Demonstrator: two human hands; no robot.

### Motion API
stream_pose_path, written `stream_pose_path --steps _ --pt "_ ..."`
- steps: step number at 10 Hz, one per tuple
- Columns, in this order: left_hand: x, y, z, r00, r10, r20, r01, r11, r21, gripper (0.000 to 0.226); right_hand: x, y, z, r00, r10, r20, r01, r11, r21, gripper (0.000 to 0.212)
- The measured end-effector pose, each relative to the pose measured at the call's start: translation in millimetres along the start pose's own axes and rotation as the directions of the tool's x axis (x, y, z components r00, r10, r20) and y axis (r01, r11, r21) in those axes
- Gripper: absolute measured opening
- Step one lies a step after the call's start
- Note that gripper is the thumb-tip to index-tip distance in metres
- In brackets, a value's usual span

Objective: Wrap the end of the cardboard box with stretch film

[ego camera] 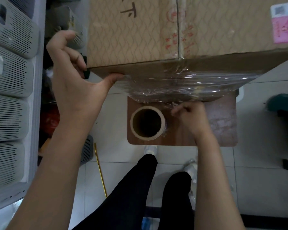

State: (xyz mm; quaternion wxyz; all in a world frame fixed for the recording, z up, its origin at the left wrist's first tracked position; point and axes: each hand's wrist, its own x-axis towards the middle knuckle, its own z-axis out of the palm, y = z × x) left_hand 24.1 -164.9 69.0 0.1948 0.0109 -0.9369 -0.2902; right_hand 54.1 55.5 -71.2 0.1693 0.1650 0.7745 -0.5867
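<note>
A large cardboard box lies across the top of the view, its near end overhanging a brown stool. Clear stretch film covers much of that near end face, wrinkled and shiny. My left hand holds the box's left corner, thumb pressed on the front face at the film's edge, fingers round the side. My right hand is below the box's bottom edge, fingers curled and pinching a strand of film. The film roll stands upright on the stool, just left of my right hand.
Stacked grey slotted plastic crates line the left side. A yellow rod lies on the tiled floor. My legs and shoes are under the stool's front edge. A dark green object sits at the right.
</note>
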Motion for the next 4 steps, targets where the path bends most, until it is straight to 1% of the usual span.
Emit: stream_pose_path --steps 1,2,3,4 --pt "1 -4 1 0.999 -0.015 0.028 0.016 0.999 -0.046 0.093 -15 -9 -21 0.996 -0.080 -0.039 0.088 0.957 0.275 0.044" --pt "0 -7 3 0.996 -0.030 0.089 0.038 0.995 -0.091 0.096 -18 -27 -26 0.991 -0.112 -0.067 0.130 0.826 0.548 0.042" --pt "0 -11 5 0.987 -0.059 0.149 0.088 0.977 -0.196 0.093 -13 -31 -22 0.995 0.022 -0.101 0.040 0.821 0.570 0.038" --pt "0 -26 -7 0.972 -0.086 0.220 0.127 0.975 -0.179 0.090 -18 -22 -22 0.958 0.247 -0.145 -0.140 0.846 0.515 0.036"
